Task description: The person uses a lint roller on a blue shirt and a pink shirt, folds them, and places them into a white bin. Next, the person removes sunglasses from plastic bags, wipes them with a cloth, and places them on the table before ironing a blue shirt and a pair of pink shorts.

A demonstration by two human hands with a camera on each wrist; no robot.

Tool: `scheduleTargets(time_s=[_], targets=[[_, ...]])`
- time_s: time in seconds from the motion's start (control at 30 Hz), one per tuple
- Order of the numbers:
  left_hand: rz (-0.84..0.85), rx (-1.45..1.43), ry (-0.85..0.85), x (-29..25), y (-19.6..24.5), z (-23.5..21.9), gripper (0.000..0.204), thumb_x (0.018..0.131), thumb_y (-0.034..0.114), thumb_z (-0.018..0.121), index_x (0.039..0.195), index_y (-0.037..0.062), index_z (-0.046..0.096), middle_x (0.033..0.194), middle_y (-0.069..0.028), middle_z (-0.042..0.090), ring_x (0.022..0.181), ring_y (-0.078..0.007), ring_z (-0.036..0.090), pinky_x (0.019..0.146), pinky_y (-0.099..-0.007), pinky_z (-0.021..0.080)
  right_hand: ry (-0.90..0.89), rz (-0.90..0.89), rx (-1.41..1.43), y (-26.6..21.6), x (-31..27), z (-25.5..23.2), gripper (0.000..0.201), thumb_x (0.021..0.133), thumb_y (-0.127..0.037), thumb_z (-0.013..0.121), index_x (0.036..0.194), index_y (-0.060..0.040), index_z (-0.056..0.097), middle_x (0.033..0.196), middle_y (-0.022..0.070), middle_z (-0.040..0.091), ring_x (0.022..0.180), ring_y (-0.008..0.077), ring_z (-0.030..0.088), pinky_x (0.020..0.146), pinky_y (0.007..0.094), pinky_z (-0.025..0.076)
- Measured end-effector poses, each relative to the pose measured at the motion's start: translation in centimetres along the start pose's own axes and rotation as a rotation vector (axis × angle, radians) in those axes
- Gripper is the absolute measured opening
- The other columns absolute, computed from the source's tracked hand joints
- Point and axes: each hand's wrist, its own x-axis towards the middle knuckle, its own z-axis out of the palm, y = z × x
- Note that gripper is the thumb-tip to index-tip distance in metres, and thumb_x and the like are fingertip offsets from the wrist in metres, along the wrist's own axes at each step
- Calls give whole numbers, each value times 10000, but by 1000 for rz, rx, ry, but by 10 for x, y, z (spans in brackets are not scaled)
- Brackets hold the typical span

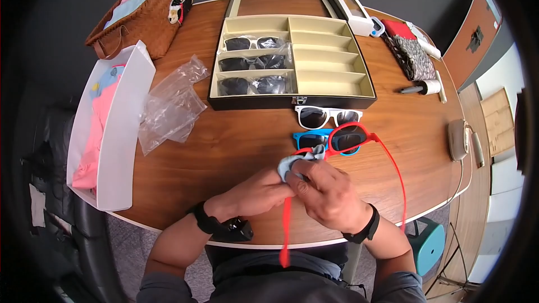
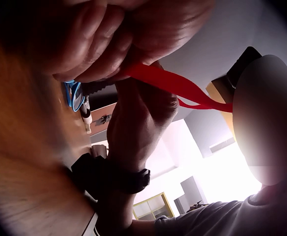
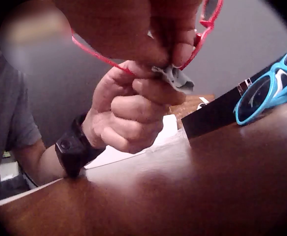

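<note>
Red sunglasses [image 1: 373, 137] are held up over the table in front of the person, one lens showing and both temple arms spread. My left hand [image 1: 255, 195] grips them near one hinge, its fingers curled, as the right wrist view also shows. A light grey cloth [image 1: 284, 166] is pinched by my right hand [image 1: 331, 195] over the other lens, which is mostly hidden. In the right wrist view, the bunched cloth [image 3: 179, 80] sticks out between the two hands. Just beyond lie blue sunglasses [image 1: 305, 139], partly covered by the red pair, and white sunglasses [image 1: 315, 116].
A black display case [image 1: 292, 102] with cream compartments stands open at the back, several bagged sunglasses in its left column. Clear plastic bags [image 1: 174, 106] lie left of it, near a white box [image 1: 120, 140] and a brown basket [image 1: 149, 25]. A lint roller [image 1: 429, 87] lies at right.
</note>
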Motion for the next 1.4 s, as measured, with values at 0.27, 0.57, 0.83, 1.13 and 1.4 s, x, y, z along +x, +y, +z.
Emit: scheduleTargets(time_s=[0.27, 0.57, 0.83, 1.13, 1.4], targets=[[-40, -196, 19, 4, -10, -20, 152, 964, 186, 505, 878, 65, 537, 646, 44, 397, 522, -35, 346, 463, -220, 267, 327, 240, -113, 10, -5, -9, 454, 645, 100, 660, 1092, 25, 640, 1053, 156, 601, 841, 306, 633, 698, 368, 519], [390, -252, 232, 3, -6, -21, 167, 1011, 190, 467, 927, 49, 490, 770, -40, 492, 537, -59, 420, 460, -218, 326, 207, 376, 277, 13, -4, -13, 262, 701, 103, 608, 946, 43, 677, 939, 138, 592, 782, 278, 640, 648, 345, 518], [790, -465, 341, -2, -16, -37, 197, 957, 155, 478, 1095, 22, 525, 901, -58, 555, 824, -152, 538, 731, -302, 439, 186, 526, 422, 33, -7, -12, 165, 777, 27, 585, 904, 58, 686, 947, 176, 688, 806, 281, 661, 729, 326, 524], [834, 120, 664, -9, -17, -30, 315, 948, 315, 543, 801, 97, 369, 706, 4, 369, 583, -99, 338, 539, -244, 293, 641, 406, 215, 26, -9, -21, 164, 839, 79, 571, 981, 77, 653, 960, 179, 690, 837, 243, 669, 775, 309, 520], [1304, 451, 1044, -9, -23, -25, 331, 838, 172, 604, 654, 47, 359, 596, -62, 419, 496, -159, 435, 447, -287, 336, 410, 171, 248, 7, -5, -19, 227, 739, 113, 616, 959, 79, 660, 964, 204, 678, 824, 285, 695, 735, 337, 563]])
